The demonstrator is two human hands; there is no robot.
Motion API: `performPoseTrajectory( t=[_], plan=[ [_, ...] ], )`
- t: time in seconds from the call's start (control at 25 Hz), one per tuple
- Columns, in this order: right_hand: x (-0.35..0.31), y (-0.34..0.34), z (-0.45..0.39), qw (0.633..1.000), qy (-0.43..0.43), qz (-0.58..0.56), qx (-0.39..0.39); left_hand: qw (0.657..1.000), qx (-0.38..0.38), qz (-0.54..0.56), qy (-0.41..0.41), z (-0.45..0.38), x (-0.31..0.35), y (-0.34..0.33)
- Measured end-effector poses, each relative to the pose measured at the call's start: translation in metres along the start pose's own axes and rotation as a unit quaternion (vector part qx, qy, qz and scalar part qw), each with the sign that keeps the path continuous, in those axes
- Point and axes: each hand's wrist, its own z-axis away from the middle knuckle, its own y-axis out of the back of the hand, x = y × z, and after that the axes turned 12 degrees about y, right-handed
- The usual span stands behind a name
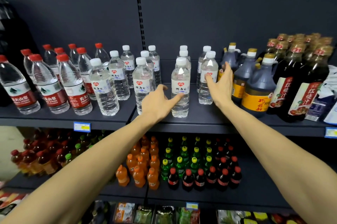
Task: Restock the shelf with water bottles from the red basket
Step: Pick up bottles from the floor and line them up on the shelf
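while both hands are spread wide and empty, the upright clear plastic white-capped water bottle (180,87) at the dark shelf (200,123) front edge is touched by the left hand (157,102), with the right hand (221,85) just beside.

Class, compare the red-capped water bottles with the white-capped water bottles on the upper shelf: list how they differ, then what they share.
The red-capped water bottles have red caps and red labels; the white-capped water bottles have white caps and white labels with a small red heart mark. The red-capped ones stand at the left of the upper shelf; the white-capped ones fill the middle. Both kinds are clear plastic, upright and capped.
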Motion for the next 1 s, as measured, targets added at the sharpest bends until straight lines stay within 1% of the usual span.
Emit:
performPoseTrajectory(
  t=[0.24,0.4,0.52,0.68,0.76,0.84,1.0],
  plan=[
    [-0.039,0.001,0.0,0.994,0.084,0.004,0.074,0.995,0.082,0.048,-0.02,-0.01,-0.013,0.029],
    [-0.07,0.001,-0.001,0.986,0.111,-0.011,0.12,0.991,0.112,0.066,-0.023,-0.017,-0.023,0.052],
    [-0.099,-0.002,-0.001,0.982,0.135,-0.025,0.131,0.99,0.122,0.065,-0.029,-0.018,-0.034,0.067],
    [-0.142,-0.016,0.009,0.975,0.183,-0.066,0.11,0.986,0.144,0.07,-0.045,-0.02,-0.048,0.089],
    [-0.167,-0.03,0.02,0.967,0.226,-0.079,0.088,0.984,0.162,0.064,-0.046,-0.018,-0.055,0.104],
    [-0.191,-0.048,0.034,0.96,0.259,-0.089,0.059,0.982,0.173,0.059,-0.034,-0.018,-0.069,0.119],
    [-0.23,-0.087,0.069,0.946,0.292,-0.139,-0.024,0.983,0.179,0.045,-0.019,-0.018,-0.116,0.155]
  ],
)
